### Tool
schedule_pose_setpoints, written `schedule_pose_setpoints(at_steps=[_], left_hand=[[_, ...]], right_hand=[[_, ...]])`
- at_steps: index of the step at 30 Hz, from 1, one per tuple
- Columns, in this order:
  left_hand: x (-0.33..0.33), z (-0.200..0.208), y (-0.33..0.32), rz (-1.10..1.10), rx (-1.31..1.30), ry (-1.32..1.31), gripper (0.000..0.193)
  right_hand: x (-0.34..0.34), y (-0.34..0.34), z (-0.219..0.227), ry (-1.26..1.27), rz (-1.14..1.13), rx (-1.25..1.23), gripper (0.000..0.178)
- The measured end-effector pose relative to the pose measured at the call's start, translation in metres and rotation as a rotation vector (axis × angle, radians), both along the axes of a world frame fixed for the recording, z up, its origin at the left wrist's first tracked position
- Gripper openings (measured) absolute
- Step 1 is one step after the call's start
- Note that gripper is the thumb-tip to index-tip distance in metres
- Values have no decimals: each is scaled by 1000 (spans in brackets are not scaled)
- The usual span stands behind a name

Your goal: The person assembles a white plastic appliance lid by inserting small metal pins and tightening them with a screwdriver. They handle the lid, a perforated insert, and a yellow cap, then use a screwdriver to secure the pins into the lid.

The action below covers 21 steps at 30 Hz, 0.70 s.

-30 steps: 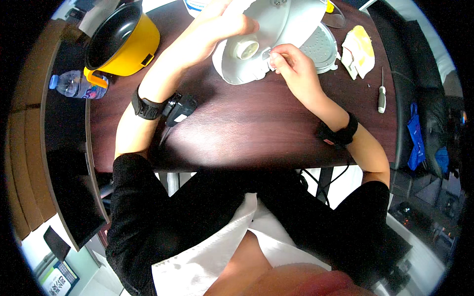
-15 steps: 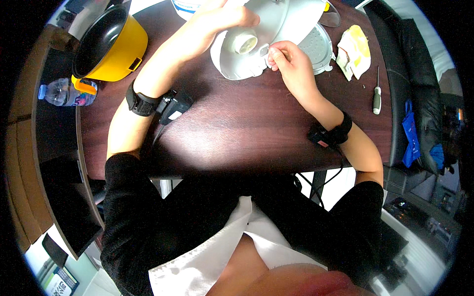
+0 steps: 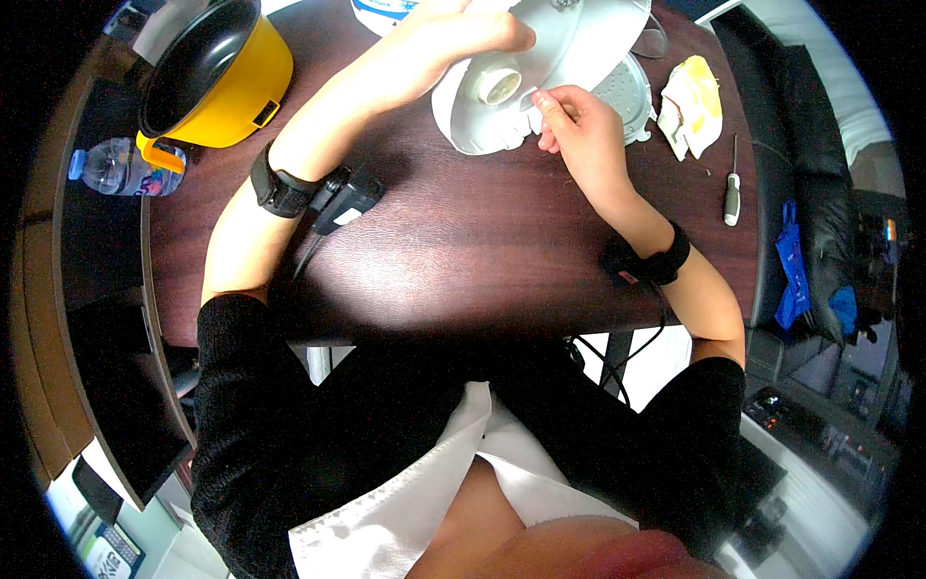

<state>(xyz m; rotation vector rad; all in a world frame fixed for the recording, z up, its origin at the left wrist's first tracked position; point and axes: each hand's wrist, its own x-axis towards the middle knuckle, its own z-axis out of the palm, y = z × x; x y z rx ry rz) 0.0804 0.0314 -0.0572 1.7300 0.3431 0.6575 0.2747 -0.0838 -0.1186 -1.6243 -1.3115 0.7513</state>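
A white round appliance part (image 3: pixel 540 68) with a cylindrical hub (image 3: pixel 497 85) at its middle lies tilted at the far edge of the dark wooden table (image 3: pixel 463 241). My left hand (image 3: pixel 463 29) grips its upper rim from the left. My right hand (image 3: pixel 574 121) pinches the lower edge of the white part with thumb and fingers, just right of the hub. Both wrists wear black bands with cables.
A yellow cooker body with a black inner pot (image 3: pixel 207 72) stands at the far left, a plastic water bottle (image 3: pixel 121 169) beside it. A white perforated disc (image 3: pixel 632 92), crumpled yellow-white cloth (image 3: pixel 694 101) and a screwdriver (image 3: pixel 731 198) lie at right. A black chair (image 3: pixel 801 193) stands beyond.
The view has shifted so the table things sit slightly higher and further left. My right hand has moved a little along the white part's lower edge toward the hub. My left hand keeps its grip.
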Motion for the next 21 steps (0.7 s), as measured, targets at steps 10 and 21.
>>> schedule_pose_setpoints(at_steps=[10, 21], left_hand=[[7, 31, -29, -11, -59, -47, 47], [10, 25, -25, -116, -11, -105, 59]], right_hand=[[0, -7, 9, -418, 2, 147, 24], [-8, -9, 17, -218, -17, -10, 24]])
